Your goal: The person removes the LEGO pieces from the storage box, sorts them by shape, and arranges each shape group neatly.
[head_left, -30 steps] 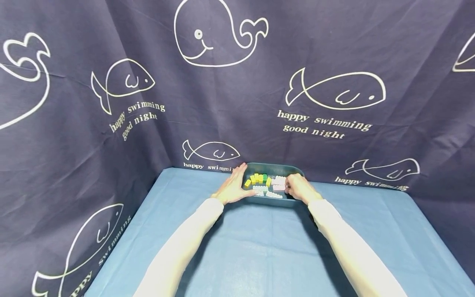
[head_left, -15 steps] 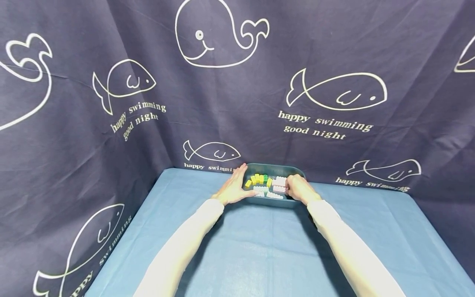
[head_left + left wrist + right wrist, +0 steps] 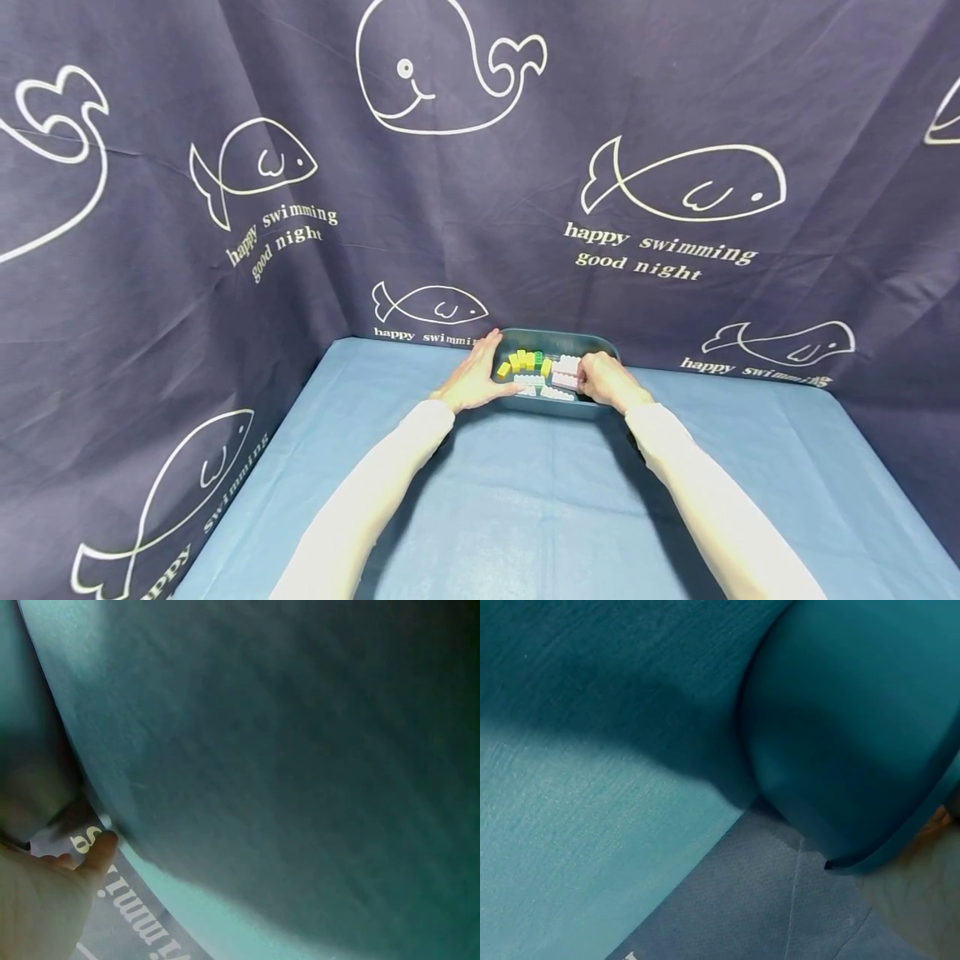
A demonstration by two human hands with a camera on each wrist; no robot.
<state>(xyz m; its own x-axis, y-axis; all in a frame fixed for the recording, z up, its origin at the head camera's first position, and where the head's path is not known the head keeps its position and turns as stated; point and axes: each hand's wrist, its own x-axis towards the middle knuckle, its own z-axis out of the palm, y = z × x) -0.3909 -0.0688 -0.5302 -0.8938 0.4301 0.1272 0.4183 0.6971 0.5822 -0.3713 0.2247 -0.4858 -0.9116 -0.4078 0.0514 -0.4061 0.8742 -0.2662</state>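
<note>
A dark teal tray (image 3: 540, 407) stands at the back of the table against the curtain. My left hand (image 3: 468, 379) lies against its left end, fingers stretched along the outer side and thumb over the near rim. In the left wrist view a straight finger (image 3: 101, 851) touches the tray's edge. My right hand (image 3: 606, 382) reaches over the right end into the tray. Its fingers are bent beside a pink brick (image 3: 565, 381); their tips are hidden. Also inside are yellow bricks (image 3: 515, 362), a green brick (image 3: 538, 360) and white bricks (image 3: 557, 393).
A pale blue cloth (image 3: 495, 517) covers the table in front of the tray. Dark curtains (image 3: 525, 275) printed with fish and whales rise behind and at both sides. In the right wrist view the tray's outer wall (image 3: 847, 735) meets the cloth.
Both hands keep their places at the tray. The bricks show no visible shift within it; the whole scene drifts slightly to the right in the head view.
</note>
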